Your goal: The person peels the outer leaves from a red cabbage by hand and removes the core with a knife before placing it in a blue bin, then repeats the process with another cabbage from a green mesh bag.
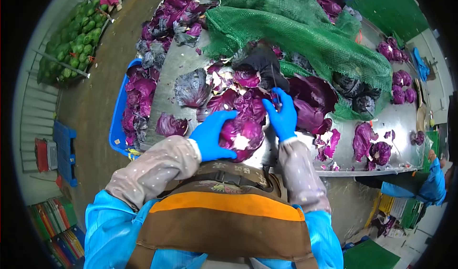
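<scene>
My left hand [212,134], in a blue glove, grips the side of a purple cabbage head [245,136] with a pale cut stem. Just right of that cabbage is my right hand [283,114], also gloved in blue, its fingers closed on what looks like a thin knife [274,80] that points away from me. Loose purple leaves [312,99] and pale trimmings [220,80] lie around both hands. A dark whole cabbage [267,66] sits beyond them.
The metal table [183,59] bears a green mesh sack [296,35] with dark cabbages. On the left stands a blue crate [117,126] full of leaves. More purple heads [400,85] lie at the right. Another person's blue sleeve [431,183] shows at the lower right.
</scene>
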Demonstrator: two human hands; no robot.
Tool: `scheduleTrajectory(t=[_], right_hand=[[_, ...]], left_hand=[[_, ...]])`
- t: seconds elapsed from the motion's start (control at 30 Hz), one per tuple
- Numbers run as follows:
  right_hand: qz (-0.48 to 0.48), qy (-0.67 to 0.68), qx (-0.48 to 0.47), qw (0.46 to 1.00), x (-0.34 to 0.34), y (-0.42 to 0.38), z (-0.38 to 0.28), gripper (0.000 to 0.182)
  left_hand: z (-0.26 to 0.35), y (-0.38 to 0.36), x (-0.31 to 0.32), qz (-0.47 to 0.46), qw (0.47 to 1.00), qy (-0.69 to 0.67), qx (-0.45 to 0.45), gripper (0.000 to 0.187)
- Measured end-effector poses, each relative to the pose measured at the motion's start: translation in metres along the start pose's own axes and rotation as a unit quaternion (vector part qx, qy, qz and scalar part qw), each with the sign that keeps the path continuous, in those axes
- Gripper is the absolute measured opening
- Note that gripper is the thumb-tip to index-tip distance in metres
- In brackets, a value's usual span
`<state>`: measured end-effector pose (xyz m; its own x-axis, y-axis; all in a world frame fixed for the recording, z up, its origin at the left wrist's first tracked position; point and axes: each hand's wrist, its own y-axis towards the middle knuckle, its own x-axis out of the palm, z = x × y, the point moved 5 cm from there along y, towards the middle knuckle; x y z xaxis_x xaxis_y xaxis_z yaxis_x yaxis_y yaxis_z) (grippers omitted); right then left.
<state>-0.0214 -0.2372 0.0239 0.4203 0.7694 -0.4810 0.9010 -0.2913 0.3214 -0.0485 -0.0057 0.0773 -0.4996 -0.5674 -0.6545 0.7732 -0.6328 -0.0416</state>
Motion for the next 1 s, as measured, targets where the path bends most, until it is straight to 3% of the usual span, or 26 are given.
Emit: scheduleTrajectory(t=[0.07,0.13,0.2,0.23,0.27,0.33,0.53,0.57,0.73,0.83,0.87,0.93,0.97,1.0], right_hand=[[-0.013,0.046,-0.033,0.998,-0.024,-0.025,-0.01,0.035],[-0.1,0.043,0.129,0.986,-0.038,-0.074,0.006,0.027],[-0.183,-0.008,0.158,0.97,-0.051,-0.11,-0.006,0.031],[-0.19,-0.014,0.126,0.974,-0.057,-0.127,-0.014,0.034],[-0.196,-0.019,0.098,0.976,-0.062,-0.14,-0.023,0.038],[-0.256,-0.068,0.104,0.959,-0.069,-0.143,-0.027,0.044],[-0.348,-0.145,0.027,0.926,-0.072,-0.128,-0.035,0.036],[-0.354,-0.154,0.02,0.922,-0.071,-0.123,-0.038,0.035],[-0.364,-0.178,0.016,0.914,-0.063,-0.107,-0.038,0.031],[-0.277,-0.125,-0.01,0.953,-0.062,-0.102,-0.026,0.025],[-0.214,0.05,0.139,0.966,-0.071,-0.091,-0.011,0.022],[-0.172,0.083,0.219,0.957,-0.086,-0.067,0.021,0.022],[-0.219,-0.023,0.121,0.968,-0.08,-0.071,0.011,0.025],[-0.211,0.041,0.0,0.977,-0.072,-0.073,-0.009,0.021]], left_hand=[[0.02,0.006,0.002,0.018,0.994,0.021,-0.11,0.105],[0.009,0.004,0.011,0.049,0.983,-0.024,-0.175,0.106],[-0.018,-0.011,0.036,0.076,0.959,-0.086,-0.258,0.105],[-0.019,-0.019,0.04,0.08,0.961,-0.086,-0.249,0.11],[-0.01,-0.009,0.03,0.017,0.974,0.084,-0.211,0.117],[0.01,0.003,0.023,0.074,0.99,0.107,-0.062,0.123],[-0.012,0.021,0.049,0.055,0.987,-0.063,-0.137,0.132],[-0.017,0.024,0.052,0.065,0.978,-0.147,-0.132,0.128],[-0.016,0.031,0.048,0.031,0.987,-0.058,-0.145,0.13],[-0.02,0.029,0.052,0.016,0.99,-0.027,-0.141,0.132],[-0.02,0.029,0.053,0.015,0.99,-0.016,-0.137,0.132],[-0.018,0.027,0.052,0.009,0.991,-0.013,-0.136,0.132],[-0.018,0.028,0.051,0.003,0.991,-0.01,-0.133,0.132],[-0.018,0.03,0.05,-0.004,0.99,-0.006,-0.143,0.132]])
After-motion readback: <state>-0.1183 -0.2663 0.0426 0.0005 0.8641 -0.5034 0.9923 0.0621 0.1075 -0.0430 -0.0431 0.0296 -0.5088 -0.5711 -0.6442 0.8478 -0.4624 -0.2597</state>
